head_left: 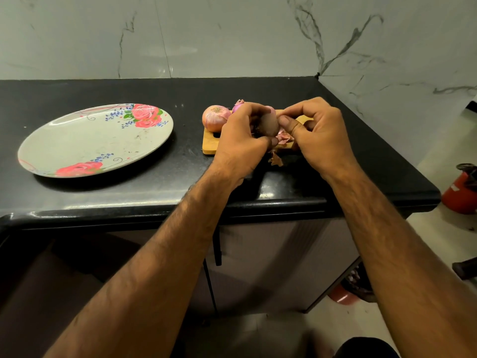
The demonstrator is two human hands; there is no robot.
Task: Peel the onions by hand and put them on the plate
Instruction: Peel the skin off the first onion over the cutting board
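My left hand [241, 136] grips an onion [269, 123] held just above the wooden cutting board [209, 146]. My right hand [313, 133] pinches at the onion's skin with thumb and fingers on its right side. An unpeeled onion [215, 117] sits on the board's far left corner, and another onion [238, 105] shows partly behind my left hand. Loose pink and brown peel [276, 158] lies on the board and just off its near edge. A floral plate [77, 143] lies on the black counter to the left, with no onions on it.
The black counter [154, 187] ends at a rounded front edge and a right corner. Marble walls rise behind and to the right. A red cylinder [460, 192] stands on the floor at the right, beyond the counter.
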